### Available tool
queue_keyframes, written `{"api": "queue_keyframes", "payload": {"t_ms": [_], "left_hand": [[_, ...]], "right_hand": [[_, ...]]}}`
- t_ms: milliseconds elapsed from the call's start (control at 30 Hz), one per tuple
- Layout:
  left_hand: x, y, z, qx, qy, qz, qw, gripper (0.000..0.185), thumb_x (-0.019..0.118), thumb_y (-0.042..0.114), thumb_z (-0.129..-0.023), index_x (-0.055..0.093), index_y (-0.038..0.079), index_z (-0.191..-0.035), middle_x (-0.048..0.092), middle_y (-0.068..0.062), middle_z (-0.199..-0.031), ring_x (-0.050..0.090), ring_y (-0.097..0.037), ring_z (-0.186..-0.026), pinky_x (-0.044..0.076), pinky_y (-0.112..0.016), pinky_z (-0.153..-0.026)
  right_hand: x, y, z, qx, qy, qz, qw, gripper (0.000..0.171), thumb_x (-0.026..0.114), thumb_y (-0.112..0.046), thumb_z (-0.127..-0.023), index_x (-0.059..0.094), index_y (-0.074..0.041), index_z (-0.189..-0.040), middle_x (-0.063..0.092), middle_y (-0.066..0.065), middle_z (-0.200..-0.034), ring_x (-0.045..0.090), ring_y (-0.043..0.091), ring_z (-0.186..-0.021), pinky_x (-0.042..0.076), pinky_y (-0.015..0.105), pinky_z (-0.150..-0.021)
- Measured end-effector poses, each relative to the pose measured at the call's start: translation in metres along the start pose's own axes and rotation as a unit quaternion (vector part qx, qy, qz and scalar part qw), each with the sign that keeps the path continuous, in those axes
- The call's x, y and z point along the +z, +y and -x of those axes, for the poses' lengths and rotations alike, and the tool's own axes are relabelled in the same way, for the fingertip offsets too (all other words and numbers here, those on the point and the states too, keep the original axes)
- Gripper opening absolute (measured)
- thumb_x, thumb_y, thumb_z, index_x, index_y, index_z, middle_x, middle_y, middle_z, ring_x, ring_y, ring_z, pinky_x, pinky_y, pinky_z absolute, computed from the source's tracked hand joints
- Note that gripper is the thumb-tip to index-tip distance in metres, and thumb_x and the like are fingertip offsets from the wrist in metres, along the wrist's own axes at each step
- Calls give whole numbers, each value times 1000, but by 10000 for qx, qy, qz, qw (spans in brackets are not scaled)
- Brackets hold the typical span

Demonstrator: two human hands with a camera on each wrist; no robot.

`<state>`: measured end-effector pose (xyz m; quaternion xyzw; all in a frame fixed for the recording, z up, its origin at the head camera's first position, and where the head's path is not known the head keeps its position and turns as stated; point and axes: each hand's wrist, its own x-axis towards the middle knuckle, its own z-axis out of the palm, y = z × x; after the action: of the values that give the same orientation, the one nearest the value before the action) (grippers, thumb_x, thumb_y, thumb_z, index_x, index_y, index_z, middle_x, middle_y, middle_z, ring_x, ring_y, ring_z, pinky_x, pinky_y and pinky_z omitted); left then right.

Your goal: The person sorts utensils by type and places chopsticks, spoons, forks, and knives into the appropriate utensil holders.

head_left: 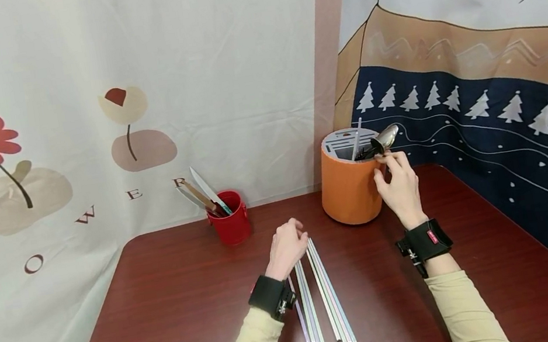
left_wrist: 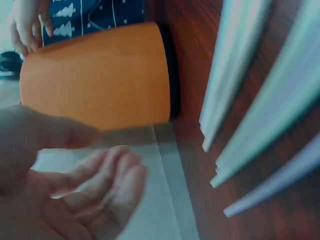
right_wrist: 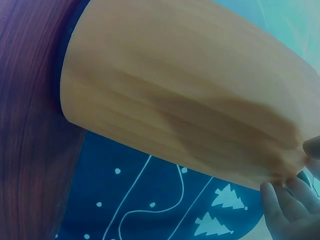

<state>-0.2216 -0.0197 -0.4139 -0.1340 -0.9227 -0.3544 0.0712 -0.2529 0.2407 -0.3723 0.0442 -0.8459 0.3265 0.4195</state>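
My right hand (head_left: 401,188) is raised at the right rim of an orange utensil holder (head_left: 350,195), fingers touching the rim and thumb apart from them. Right above these fingers, a shiny metal spoon (head_left: 388,137) leans out of the holder, bowl up. A dark utensil (head_left: 368,153) and a thin pale stick (head_left: 357,139) also stand in it. Over the far ends of several long, pearly chopsticks (head_left: 331,298) hovers my left hand (head_left: 286,246). In the left wrist view its fingers (left_wrist: 131,175) are loosely bent, holding nothing, with the chopsticks lying on the table beside it.
A small red bucket (head_left: 231,224) with several knives (head_left: 209,189) stands near the table's back edge, left of the holder. Slots cut the holder's grey top (head_left: 341,140). Printed curtains (head_left: 239,81) hang close behind and to the right of the dark red table (head_left: 169,322).
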Motion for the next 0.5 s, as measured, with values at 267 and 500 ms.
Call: {"api": "queue_keyframes", "payload": {"t_ms": [267, 500], "left_hand": [[-3, -17, 29, -718, -52, -740, 9947, 11, 58, 7, -84, 59, -3, -87, 62, -18, -69, 62, -33, -60, 45, -37, -47], [-1, -19, 44, -1268, -648, -1093, 9837, 28, 59, 3, -75, 44, 8, -51, 55, -12, -61, 60, -30, -60, 43, -38, -45]], "right_hand": [[0, 1, 0, 30, -9, -8, 10000, 21, 60, -6, -88, 66, -1, -107, 54, 20, -117, 58, 41, -89, 47, 53, -69], [0, 0, 0, 69, -24, 32, 10000, 21, 60, -7, -88, 66, -1, -107, 55, 19, -116, 58, 39, -87, 46, 51, -68]]}}
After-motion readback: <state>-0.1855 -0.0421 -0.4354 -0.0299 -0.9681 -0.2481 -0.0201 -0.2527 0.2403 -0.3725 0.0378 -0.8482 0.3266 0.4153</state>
